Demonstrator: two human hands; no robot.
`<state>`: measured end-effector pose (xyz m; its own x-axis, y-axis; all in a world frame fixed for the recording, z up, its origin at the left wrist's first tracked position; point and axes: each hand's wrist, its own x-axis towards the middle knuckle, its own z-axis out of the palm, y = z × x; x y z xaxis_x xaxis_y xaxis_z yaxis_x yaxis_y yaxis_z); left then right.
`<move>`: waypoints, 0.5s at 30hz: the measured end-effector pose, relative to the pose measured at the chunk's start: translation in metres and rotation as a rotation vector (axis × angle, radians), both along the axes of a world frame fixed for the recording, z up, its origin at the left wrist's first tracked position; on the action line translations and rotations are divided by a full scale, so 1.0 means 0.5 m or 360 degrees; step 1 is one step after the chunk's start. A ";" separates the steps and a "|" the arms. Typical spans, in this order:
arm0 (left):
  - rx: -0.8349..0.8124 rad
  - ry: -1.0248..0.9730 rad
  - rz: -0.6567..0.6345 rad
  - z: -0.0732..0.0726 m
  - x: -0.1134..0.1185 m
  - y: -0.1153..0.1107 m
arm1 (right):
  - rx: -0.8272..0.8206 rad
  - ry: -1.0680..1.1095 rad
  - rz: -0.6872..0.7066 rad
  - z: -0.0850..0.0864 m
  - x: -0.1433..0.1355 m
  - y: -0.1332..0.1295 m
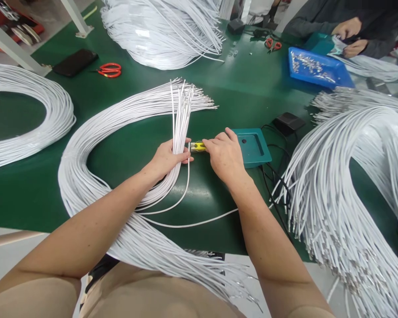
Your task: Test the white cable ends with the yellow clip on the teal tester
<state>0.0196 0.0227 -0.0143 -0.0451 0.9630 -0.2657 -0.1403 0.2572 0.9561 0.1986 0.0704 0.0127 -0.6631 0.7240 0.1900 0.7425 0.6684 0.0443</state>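
Observation:
My left hand (170,158) is closed around a bundle of white cables (183,121), whose ends point away from me. One single cable bows out from the bundle and reaches up to my left fingertips. A small yellow tool with a metal tip (198,146) is pinched in the fingers of my right hand (226,154). Its tip meets the cable at my left fingertips; most of its rear is hidden by my fingers. Beneath both forearms, a large curved bundle of white cables (76,163) lies on the green table (219,190) and hangs over its near edge.
Just beyond my right hand sits a teal tray (260,145) with black cords and a black box (288,123). White cable coils (318,176) lie right, left and at the back. Red scissors (109,70) lie back left. A co-worker's hands (351,37) are near a blue tray (340,79).

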 end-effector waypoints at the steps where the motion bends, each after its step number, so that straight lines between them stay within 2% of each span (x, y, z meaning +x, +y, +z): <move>1: 0.0000 0.0021 0.0000 -0.002 0.001 0.001 | -0.0014 -0.0011 -0.0008 0.001 -0.001 0.000; 6: 0.0017 0.0042 -0.0015 -0.008 0.003 0.002 | 0.0032 0.0026 -0.0035 0.008 0.004 -0.005; 11: -0.0100 0.0024 -0.0021 0.011 0.006 -0.002 | 0.0283 0.0161 -0.0597 0.003 0.031 0.004; 13: -0.0156 0.0039 -0.0022 0.017 0.006 -0.002 | 0.0287 0.0115 -0.0674 -0.003 0.038 0.009; 15: -0.0168 0.0019 -0.0029 0.016 0.003 -0.001 | 0.0299 0.0115 -0.0643 -0.008 0.039 0.010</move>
